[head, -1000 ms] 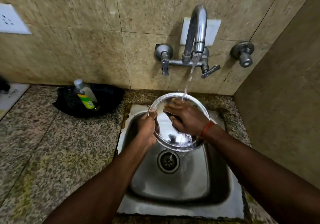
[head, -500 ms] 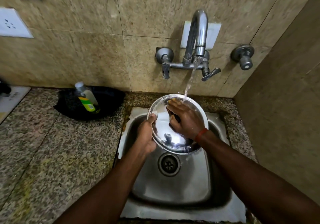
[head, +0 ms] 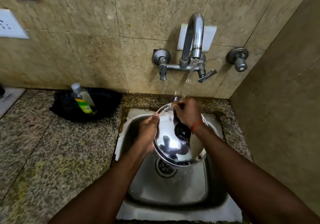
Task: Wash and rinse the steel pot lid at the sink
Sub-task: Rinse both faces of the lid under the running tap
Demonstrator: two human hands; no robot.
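Partly, the right hand (head: 187,114) hides the lid's (head: 174,147) far rim.

The scene is dim and warm-toned, lit from above and behind the camera. The tiled wall (head: 86,33) takes a soft, uneven glow, brightest near its middle, fading toward the top corners. The steel lid (head: 174,146) throws sharp white glare and dark mirrored shapes. The sink (head: 173,189) basin lies in shadow along its left wall, with pale sheen on its front rim. Both forearms read as dark masses. Motion blur smears the hands, the tap's water stream (head: 187,78) and the granite counter (head: 43,154). Wide-angle bending curves the tile joints near the frame edges.
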